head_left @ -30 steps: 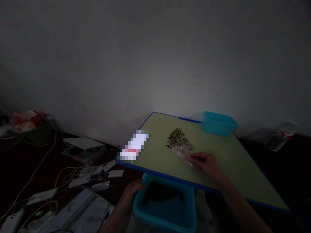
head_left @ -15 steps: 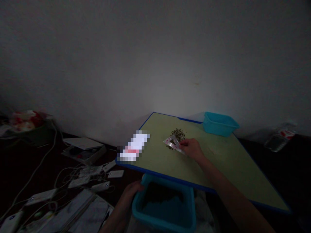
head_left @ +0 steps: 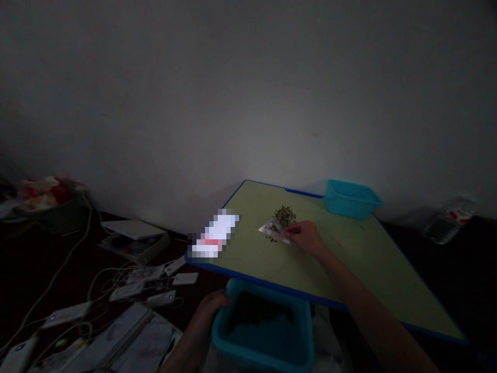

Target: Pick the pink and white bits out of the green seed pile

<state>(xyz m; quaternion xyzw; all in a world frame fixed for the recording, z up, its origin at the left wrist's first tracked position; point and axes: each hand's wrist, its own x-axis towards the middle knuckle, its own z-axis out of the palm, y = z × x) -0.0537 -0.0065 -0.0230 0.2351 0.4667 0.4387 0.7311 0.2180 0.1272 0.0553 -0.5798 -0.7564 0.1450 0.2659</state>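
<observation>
While dark granules lie on the table, a pink-printed packet overlaps their near side, its right end pinched by the nearly closed right hand. The left hand, fingers curled, grips the near blue bin's left rim.

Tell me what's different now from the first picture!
The right hand slid left and farther away, taking the see-through packet it was already holding. The packet now lies across the near side of the dark bits. Nothing was let go. The left hand stayed on the near blue tub, and the far blue tub stayed put.
</observation>
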